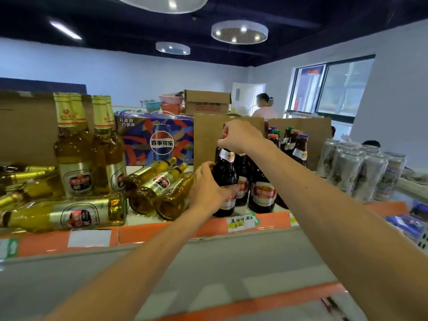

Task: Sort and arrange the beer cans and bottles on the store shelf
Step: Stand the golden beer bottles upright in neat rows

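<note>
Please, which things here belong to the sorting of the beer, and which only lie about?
For the job: the dark bottle that the left hand and right hand grip; other dark bottles; fallen golden bottles; silver cans.
Lying about: Pepsi carton; cardboard box behind it.

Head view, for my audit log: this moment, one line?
left hand: grips dark bottle | right hand: pinches its top | bottle: upright

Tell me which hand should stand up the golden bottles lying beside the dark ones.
Left. The left hand grips the dark bottle low on its body, right next to the lying golden bottles; the right hand holds its neck higher and farther right.
</note>
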Action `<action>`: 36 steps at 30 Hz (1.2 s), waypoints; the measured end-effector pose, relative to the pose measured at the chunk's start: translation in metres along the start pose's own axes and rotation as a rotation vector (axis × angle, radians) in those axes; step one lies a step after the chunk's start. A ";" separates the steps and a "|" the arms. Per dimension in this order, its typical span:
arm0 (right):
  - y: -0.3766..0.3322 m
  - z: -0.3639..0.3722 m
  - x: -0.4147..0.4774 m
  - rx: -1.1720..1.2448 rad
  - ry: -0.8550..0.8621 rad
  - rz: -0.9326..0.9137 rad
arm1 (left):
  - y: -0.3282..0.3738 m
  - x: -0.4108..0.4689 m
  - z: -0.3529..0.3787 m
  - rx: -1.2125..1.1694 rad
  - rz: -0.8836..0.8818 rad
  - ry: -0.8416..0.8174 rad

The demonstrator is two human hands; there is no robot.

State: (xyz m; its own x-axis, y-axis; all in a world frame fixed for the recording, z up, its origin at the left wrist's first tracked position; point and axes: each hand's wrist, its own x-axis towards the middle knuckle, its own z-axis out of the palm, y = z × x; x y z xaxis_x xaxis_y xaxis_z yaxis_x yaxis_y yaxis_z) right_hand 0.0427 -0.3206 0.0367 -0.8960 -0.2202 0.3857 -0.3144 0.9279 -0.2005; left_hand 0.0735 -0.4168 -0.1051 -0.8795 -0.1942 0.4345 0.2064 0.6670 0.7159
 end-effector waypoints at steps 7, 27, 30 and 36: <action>0.010 -0.002 -0.004 -0.030 0.031 -0.030 | 0.009 -0.010 0.005 -0.108 -0.065 0.021; -0.257 0.026 -0.031 0.237 0.003 -0.615 | -0.088 -0.035 -0.296 0.604 -0.180 -0.074; -0.318 0.056 -0.040 0.097 -0.240 -0.703 | -0.138 -0.050 -0.346 0.765 -0.337 -0.140; -0.399 0.140 -0.049 -0.029 -0.450 -0.685 | -0.222 -0.068 -0.387 0.814 -0.414 -0.190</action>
State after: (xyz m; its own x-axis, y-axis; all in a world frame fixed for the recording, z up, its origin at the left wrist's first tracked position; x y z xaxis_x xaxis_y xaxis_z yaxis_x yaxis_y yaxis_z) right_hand 0.1684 -0.7217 -0.0280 -0.5504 -0.8348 0.0144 -0.8348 0.5500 -0.0259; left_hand 0.2533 -0.8302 -0.0822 -0.8859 -0.4565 0.0820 -0.4405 0.8835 0.1594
